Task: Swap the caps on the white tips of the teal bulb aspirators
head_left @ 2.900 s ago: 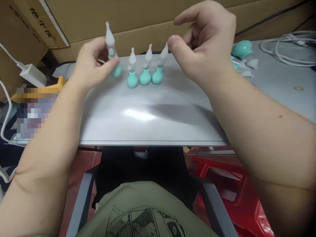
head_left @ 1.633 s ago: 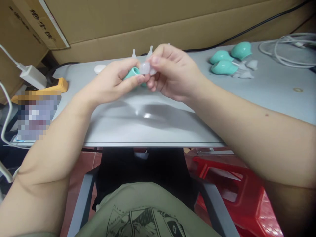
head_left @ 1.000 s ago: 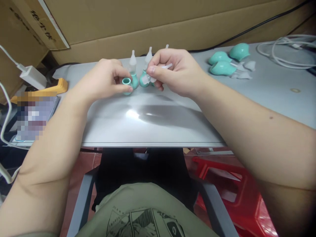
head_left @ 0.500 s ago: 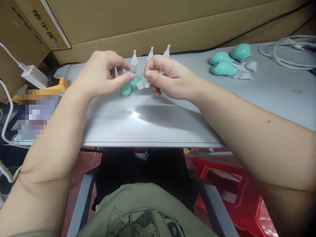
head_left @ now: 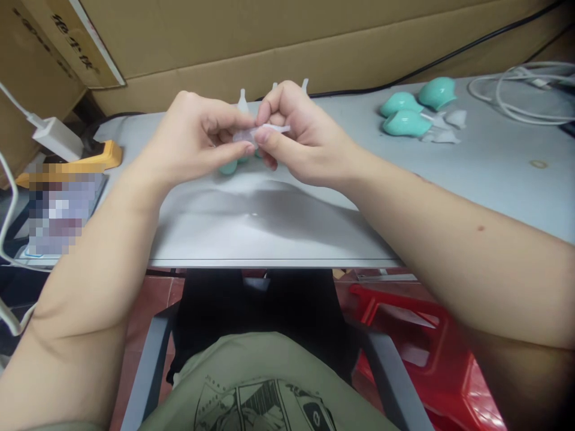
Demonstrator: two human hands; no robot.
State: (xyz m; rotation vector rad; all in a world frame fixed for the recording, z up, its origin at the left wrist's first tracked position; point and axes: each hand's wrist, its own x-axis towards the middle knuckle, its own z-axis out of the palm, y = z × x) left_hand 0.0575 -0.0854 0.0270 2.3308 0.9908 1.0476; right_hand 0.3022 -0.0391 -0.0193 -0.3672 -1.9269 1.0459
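My left hand [head_left: 197, 134] and my right hand [head_left: 299, 134] meet above the middle of the table. Both pinch a small translucent white nozzle [head_left: 245, 136] with a narrow tip pointing right. Thumb and forefinger of each hand are closed on it, the left at its wider end. Behind the hands, mostly hidden, stand several teal bulbs [head_left: 229, 167] with white nozzle tips [head_left: 243, 99] showing above my fingers.
Three teal bulbs [head_left: 406, 123] with whitish tips lie at the right back of the grey table [head_left: 269, 239]. A coiled white cable [head_left: 498, 99], a small yellowish ring [head_left: 538, 164] and a white charger [head_left: 58, 139] are around. A red stool [head_left: 431, 353] stands below right.
My left hand has moved right and closed on the nozzle's wider end. My right hand has risen slightly with the nozzle, which has turned to lie more level.
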